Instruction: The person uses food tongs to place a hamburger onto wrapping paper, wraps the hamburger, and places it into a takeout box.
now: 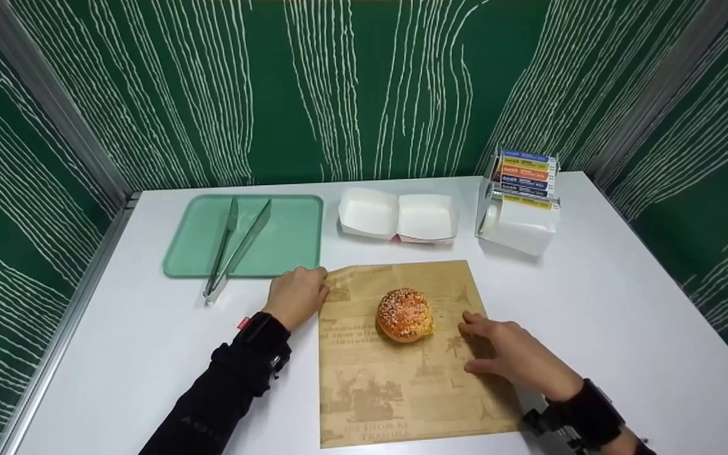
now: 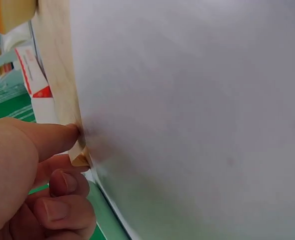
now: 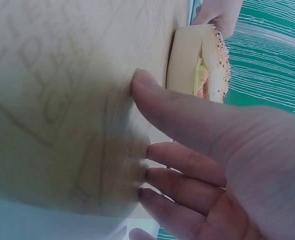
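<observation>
At the far left of the white table [image 1: 149, 354] sits a green tray [image 1: 294, 237], and a pair of see-through tongs [image 1: 236, 243] lies on it with its closed end sticking out over the front edge. Just in front of the tray is the left hand [image 1: 297, 296]. Its fingers are curled, and the thumb and a finger pinch the top left corner of the brown printed paper [image 1: 395, 385]; the left wrist view shows that corner lifted a little off the table between the fingertips [image 2: 72, 132]. The paper lies flat on the table in front of the person. A burger [image 1: 405, 314] with a seeded bun on top sits on the upper middle of the paper, between the two hands and not touching either one. Behind the paper, an open white box [image 1: 397, 218] lies on the table. To the right of the burger, the right hand [image 1: 506, 354] rests flat on the paper, fingers straight and spread a bit, pressing the sheet down and holding nothing. At the back right stands a clear holder [image 1: 522, 199] with coloured packets on top and white boxes under them.
</observation>
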The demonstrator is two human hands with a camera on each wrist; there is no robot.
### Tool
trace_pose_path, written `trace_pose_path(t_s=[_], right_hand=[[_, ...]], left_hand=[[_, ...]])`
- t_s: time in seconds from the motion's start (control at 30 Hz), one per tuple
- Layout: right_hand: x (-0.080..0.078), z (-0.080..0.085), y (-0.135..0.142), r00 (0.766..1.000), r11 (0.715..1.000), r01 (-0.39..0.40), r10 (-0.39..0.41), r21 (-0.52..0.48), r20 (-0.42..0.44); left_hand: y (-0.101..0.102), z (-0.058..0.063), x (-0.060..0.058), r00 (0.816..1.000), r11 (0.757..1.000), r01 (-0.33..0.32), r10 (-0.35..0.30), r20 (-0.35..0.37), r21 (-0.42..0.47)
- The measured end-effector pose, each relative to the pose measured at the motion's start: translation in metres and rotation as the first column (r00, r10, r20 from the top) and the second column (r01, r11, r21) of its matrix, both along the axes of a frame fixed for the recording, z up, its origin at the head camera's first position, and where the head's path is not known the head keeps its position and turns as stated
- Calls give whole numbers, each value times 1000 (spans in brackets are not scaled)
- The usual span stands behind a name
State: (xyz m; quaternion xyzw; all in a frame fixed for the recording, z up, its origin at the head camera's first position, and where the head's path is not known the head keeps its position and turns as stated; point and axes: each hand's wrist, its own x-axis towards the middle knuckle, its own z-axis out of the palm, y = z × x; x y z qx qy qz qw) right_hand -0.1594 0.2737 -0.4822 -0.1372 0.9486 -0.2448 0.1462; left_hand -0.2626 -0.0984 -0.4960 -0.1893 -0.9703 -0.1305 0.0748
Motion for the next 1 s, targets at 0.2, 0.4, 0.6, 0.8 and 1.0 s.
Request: trace_pose_path(t_s=[0.2, 0.4, 0.6, 0.8, 1.0], right_hand=[[1, 0, 1, 1000, 1000, -15, 15, -2, -19], [1, 1, 1, 999, 1000, -23, 22, -11, -26], [2, 2, 1, 1000, 1000, -18, 18, -4, -16], [2, 2, 1, 1000, 1000, -20, 20, 4, -17], [2, 2, 1, 1000, 1000, -21, 21, 9, -15]], left_hand=[[-1, 1, 0, 999, 995, -33, 32, 18, 95], [-2, 6, 0, 994, 979, -94, 83, 67, 182], [3, 13, 4, 997, 964, -79, 71, 40, 253], [11, 20, 13, 999, 949, -20, 32, -31, 316], [22, 28, 25, 992, 942, 73, -35, -120, 327]])
